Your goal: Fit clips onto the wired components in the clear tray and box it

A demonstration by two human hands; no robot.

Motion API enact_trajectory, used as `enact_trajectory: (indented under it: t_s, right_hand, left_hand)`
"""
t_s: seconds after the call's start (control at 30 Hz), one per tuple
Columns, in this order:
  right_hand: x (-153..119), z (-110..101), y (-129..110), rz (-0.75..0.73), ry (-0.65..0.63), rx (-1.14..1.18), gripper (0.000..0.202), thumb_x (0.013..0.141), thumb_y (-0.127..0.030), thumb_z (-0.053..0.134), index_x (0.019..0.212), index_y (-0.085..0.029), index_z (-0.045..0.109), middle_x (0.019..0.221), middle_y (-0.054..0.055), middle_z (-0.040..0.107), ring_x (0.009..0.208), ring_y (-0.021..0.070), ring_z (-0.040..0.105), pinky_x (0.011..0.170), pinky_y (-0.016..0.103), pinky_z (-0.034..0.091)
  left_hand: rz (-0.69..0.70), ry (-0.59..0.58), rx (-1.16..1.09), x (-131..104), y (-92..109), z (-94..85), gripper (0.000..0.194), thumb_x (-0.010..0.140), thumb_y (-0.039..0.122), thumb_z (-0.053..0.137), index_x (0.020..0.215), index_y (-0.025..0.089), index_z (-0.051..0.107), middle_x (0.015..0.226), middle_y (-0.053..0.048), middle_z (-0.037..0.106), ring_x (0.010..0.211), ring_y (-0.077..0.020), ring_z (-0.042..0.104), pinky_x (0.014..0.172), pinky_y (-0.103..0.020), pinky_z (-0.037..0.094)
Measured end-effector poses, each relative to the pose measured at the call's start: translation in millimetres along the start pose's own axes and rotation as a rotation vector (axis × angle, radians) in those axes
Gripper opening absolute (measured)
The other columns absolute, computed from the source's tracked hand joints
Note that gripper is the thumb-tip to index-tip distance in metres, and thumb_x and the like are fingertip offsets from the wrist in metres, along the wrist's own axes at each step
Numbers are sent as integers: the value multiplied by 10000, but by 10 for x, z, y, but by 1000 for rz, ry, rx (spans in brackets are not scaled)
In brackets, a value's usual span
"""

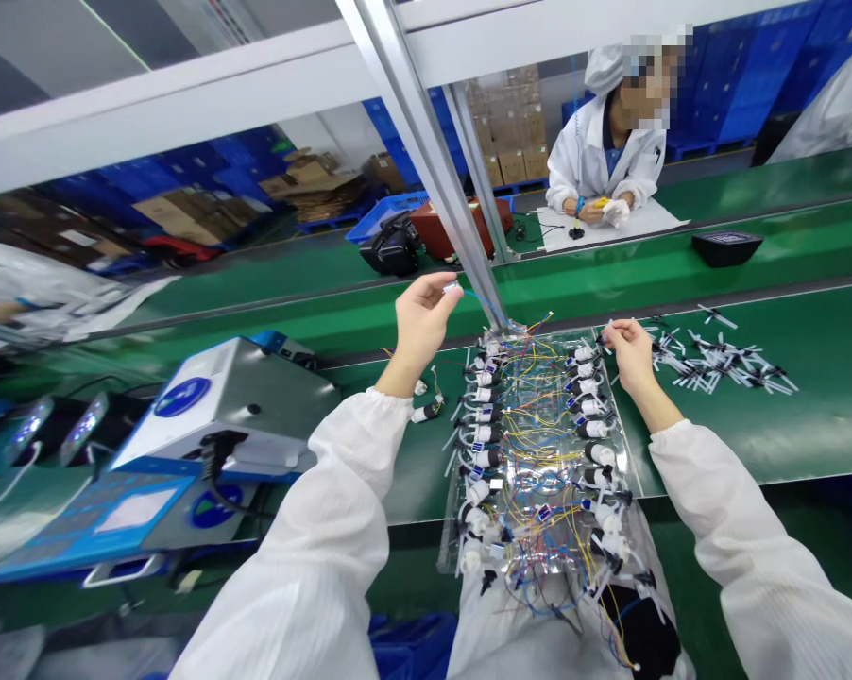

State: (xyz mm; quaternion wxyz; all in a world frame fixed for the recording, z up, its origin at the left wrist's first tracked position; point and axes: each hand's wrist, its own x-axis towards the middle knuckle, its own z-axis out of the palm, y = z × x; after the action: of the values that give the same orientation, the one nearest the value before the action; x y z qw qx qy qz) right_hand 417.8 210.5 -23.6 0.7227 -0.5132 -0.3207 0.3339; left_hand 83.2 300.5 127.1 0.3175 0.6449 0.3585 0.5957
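Observation:
My left hand [420, 326] is raised above the far left corner of a clear plastic tray [446, 543]. Its thumb and fingers pinch a small whitish piece [451, 286], with a blue wire running off to the right. At the tray's far right corner, my right hand [631, 351] has its fingertips pinched together by a small dark part [602, 340]; what they grip is hard to make out. Two rows of small black-and-white motors [600, 454] with tubes lie along the tray's sides. Yellow, red and blue wires [539, 444] tangle between them.
Thin white tubes with black pieces [730, 364] lie piled at right. One loose motor [426, 412] rests left of the tray. A boxy machine [213, 406] stands further left. A metal post [433, 142] rises behind the tray. A co-worker [606, 161] sits across the green bench.

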Motion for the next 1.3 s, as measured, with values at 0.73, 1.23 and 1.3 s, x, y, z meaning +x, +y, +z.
enact_trajectory:
  t_s: [0.73, 1.23, 1.3]
  right_hand:
    - [-3, 20, 93, -60, -48, 47, 333, 741, -439, 844, 962, -241, 693, 891, 7, 711, 840, 180, 726, 891, 348, 580]
    - [-135, 36, 34, -274, -332, -328, 134, 879, -388, 758, 927, -283, 827, 980, 34, 743, 935, 194, 683, 929, 371, 561]
    - [-143, 45, 53, -226, -326, -302, 161, 868, -392, 774, 969, -273, 815, 979, 36, 751, 900, 192, 685, 902, 371, 569]
  left_hand:
    - [-307, -339, -442, -603, -584, 1619, 506, 929, 476, 725, 1350, 198, 687, 1232, -134, 721, 923, -170, 704, 686, -279, 523]
    - [-38, -429, -69, -959, -940, 1593, 282, 902, 395, 772, 1115, 218, 821, 1132, -122, 764, 1044, -241, 701, 923, -389, 549]
    - [-60, -425, -74, -966, -915, 1593, 291, 885, 386, 791, 1120, 217, 820, 1136, -119, 774, 1033, -245, 708, 938, -398, 548]
